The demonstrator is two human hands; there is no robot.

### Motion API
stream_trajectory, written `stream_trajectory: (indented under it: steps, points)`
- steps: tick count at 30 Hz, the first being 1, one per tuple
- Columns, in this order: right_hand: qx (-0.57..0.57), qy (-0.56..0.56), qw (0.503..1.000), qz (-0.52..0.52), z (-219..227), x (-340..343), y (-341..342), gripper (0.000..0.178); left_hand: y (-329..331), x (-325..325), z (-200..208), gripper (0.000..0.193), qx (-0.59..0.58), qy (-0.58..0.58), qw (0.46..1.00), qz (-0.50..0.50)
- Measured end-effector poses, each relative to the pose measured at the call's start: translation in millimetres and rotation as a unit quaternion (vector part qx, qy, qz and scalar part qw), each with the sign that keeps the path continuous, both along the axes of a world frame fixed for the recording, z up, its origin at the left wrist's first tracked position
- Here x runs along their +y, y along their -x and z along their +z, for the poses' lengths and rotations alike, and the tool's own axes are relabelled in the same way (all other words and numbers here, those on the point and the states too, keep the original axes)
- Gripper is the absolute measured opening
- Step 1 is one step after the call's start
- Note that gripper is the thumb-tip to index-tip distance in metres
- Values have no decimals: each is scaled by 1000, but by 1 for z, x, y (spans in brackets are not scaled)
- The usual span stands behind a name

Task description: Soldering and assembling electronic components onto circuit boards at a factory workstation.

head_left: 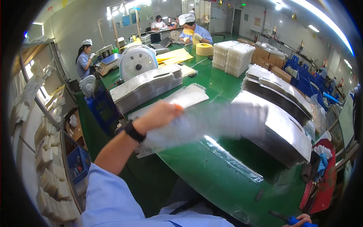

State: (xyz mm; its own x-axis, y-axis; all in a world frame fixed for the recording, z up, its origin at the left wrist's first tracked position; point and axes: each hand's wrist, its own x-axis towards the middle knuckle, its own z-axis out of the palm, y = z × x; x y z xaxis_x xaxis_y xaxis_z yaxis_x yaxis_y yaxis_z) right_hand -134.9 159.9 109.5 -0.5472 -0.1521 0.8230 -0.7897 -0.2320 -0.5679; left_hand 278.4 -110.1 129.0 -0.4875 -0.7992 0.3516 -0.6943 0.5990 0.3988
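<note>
My left hand (162, 113), with a black band on the wrist and orange at a fingertip, is closed on one end of a long translucent sheet (215, 123). The sheet stretches to the right over the green table and is smeared by motion. Low at the right edge, my right hand (301, 220) is wrapped around the blue handle of a tool (293, 220) with a dark, narrow blade. Much of that hand is cut off by the frame. Past my left hand lies a low stack of flat pale sheets (189, 95).
Tall stacks of curved silvery sheets (281, 123) stand on the right; another stack (147, 85) is at the left. A clear strip (230, 159) lies on the green table (189, 162). Beyond are a white fan (138, 64), yellow sheets (174, 56) and several co-workers.
</note>
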Motion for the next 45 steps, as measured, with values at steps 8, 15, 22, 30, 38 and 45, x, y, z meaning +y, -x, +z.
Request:
stream_trajectory:
  steps: [8, 15, 22, 30, 38, 45]
  points:
    - [-11, -11, 999, -48, 5, -18, 11, 29, -28, -64, -27, 9, -379, 417, 780, 274]
    - [22, -22, 997, -66, 13, -35, 24, 31, -31, -72, -162, 37, -287, 155, 899, 292]
    - [110, -96, 985, -88, -6, -37, 48, 23, 79, -47, -66, 37, -168, 188, 955, 157]
    - [-60, -21, 997, -37, -12, -31, 44, 27, 269, -52, -27, 42, -2, 274, 952, -138]
    - [-69, -30, 993, -87, -14, -11, 48, 25, 277, -52, -26, 17, -31, 288, 944, -161]
    - [-47, -12, 996, -69, -17, -13, 52, 22, 253, -31, -14, 26, 24, 282, 938, -200]
